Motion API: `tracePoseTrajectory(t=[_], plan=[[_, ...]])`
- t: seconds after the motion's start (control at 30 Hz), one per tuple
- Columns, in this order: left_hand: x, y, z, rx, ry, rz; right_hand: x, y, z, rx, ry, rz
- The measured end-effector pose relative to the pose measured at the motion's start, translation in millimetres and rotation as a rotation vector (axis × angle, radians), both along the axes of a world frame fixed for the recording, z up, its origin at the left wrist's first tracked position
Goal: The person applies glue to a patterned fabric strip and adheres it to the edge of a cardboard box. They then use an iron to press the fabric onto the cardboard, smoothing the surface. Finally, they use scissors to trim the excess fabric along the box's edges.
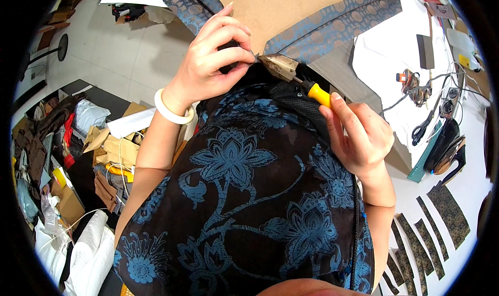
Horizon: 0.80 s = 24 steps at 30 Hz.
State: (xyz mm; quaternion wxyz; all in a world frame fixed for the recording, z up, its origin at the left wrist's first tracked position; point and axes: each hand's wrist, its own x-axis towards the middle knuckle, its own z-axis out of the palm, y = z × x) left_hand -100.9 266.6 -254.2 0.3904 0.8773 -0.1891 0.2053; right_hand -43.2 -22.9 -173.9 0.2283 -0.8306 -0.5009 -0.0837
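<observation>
My right hand (358, 132) is closed round the yellow handle of a small hand iron (318, 94). The iron's pointed metal head (280, 66) has brownish stains and points up and left, towards my left hand. Thumb and fingertips of my left hand (213, 57) are pinched together beside the iron's tip, on a small dark edge that is mostly hidden. Just beyond them lies a tan sheet (249, 10) bordered by blue and brown patterned fabric, with one strip (332, 26) on the right and another (189, 5) on the left.
On the right, a white table (379, 62) carries cables (416, 93), black scissors (423, 127), a green ruler-like strip (417, 163) and dark patterned fabric pieces (449, 215). Heaped fabric scraps and bags (62, 145) fill the left side.
</observation>
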Motion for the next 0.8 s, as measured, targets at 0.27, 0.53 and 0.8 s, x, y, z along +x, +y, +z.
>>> tracePoseTrajectory(t=[0.27,0.53,0.8], plan=[[1,-2,-1,0.003,-0.01,0.009,-2,0,1,-0.012,0.031,-0.007],[2,-4,-1,-0.003,-0.021,0.024,-1,1,3,-0.036,0.062,-0.023],[2,-3,0,-0.008,-0.014,0.021,10,7,1,0.005,0.084,-0.04]])
